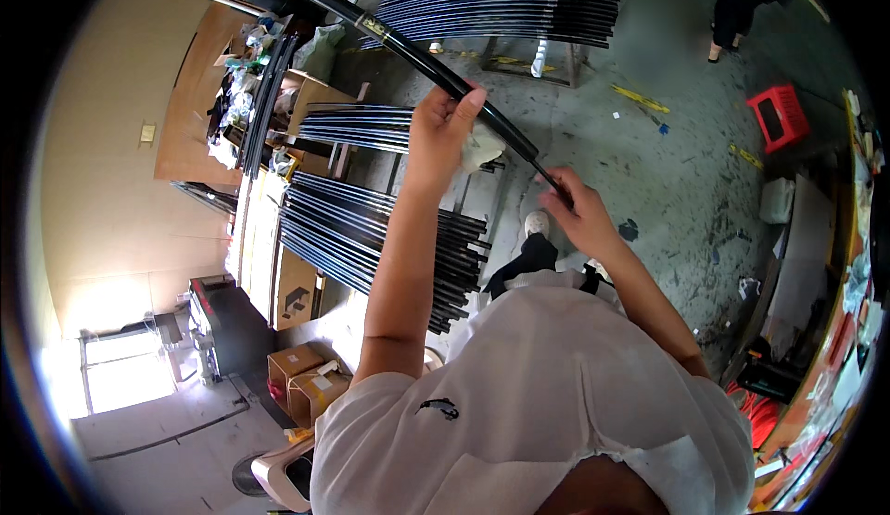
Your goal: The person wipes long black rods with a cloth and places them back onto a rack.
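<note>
A: Where's the rod?

B: Long black rod [436, 61], held up in front of the person, running from upper left down to lower right. Gold band near its upper part. It tapers thin toward the lower end.

A: Left hand?

B: Left hand [443, 126] is raised, fingers [456, 104] wrapped shut around the rod about mid-length. A white cloth [482, 147] is bunched in the same grip, hanging out just below the rod.

A: Right hand?

B: Right hand [575, 214] sits lower, at the thin end. Fingers closed in a pinch on the tip of the rod. Hands are apart, rod spans between them.

A: Surroundings?

B: Bundles of similar black rods: one stack on a rack [505, 0] at the top, another pile [371, 237] to the left below the left arm, a smaller layer [357, 127] between them. Cardboard boxes [306, 376] on the floor lower left. Concrete floor [667, 163] with paint marks. Red plastic stool [779, 116] at right, well apart from the hands. Another person's legs [737, 5] at the top right edge. Cluttered shelf along the right rim, too warped to tell its contents.

A: Wearer?

B: White shirt, one shoe [536, 224] visible below the hands.
</note>
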The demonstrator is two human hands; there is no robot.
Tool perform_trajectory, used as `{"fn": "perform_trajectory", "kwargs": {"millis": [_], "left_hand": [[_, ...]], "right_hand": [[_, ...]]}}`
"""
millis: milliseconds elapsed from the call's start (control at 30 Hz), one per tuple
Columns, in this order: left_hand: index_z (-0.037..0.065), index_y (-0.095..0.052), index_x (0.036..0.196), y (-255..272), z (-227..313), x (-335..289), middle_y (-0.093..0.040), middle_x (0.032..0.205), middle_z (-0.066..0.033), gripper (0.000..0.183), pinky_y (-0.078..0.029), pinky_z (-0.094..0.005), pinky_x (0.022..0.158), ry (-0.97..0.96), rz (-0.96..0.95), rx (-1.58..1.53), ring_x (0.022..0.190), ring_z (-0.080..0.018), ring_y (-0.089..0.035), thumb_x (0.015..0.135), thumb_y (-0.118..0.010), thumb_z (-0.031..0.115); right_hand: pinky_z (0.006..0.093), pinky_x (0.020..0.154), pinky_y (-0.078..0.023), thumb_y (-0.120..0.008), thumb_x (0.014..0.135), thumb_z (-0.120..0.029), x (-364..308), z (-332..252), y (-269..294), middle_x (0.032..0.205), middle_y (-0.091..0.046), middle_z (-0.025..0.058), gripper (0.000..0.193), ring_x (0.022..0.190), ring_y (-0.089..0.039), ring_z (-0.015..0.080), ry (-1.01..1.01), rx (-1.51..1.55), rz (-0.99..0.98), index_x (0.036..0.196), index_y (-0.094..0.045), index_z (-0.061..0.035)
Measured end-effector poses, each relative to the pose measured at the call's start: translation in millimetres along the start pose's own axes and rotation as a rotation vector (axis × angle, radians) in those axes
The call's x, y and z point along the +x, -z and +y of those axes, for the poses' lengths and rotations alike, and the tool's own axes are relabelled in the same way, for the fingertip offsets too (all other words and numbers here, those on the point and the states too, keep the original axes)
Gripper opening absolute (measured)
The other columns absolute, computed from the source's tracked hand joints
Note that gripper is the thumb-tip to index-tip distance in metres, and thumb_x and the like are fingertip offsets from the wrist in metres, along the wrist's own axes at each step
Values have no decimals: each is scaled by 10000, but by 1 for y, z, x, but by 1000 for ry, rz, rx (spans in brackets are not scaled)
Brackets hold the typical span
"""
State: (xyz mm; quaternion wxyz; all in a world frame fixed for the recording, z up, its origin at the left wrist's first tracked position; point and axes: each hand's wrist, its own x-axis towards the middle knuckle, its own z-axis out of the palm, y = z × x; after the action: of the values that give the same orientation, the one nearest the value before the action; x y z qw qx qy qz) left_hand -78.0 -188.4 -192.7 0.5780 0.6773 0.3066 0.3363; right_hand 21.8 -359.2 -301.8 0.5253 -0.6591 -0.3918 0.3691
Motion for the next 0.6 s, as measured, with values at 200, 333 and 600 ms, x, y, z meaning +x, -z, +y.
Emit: {"fn": "perform_trajectory", "kwargs": {"millis": [200,333,600], "left_hand": [[36,-616,926,43,21,11,-514,714,43,241,-319,-203,574,-8,46,40,619,-48,-384,854,-619,266],[37,-625,915,52,13,11,-514,711,44,236,-315,-203,577,21,48,-6,628,-49,-386,854,-618,265],[42,-644,879,110,53,35,-505,652,30,271,-353,-214,545,-61,229,76,587,-64,-439,835,-635,310]], "right_hand": [[240,599,-418,-535,874,-92,-23,64,-3,710,-544,44,142,624,-486,107,96,-153,-148,999,-535,-26],[248,584,-409,-524,880,-96,-5,16,-22,712,-547,65,137,614,-484,113,247,27,5,997,-536,-27],[279,562,-399,-462,914,-140,-10,45,-16,668,-516,91,140,586,-476,152,232,-170,-46,878,-486,-7]]}}
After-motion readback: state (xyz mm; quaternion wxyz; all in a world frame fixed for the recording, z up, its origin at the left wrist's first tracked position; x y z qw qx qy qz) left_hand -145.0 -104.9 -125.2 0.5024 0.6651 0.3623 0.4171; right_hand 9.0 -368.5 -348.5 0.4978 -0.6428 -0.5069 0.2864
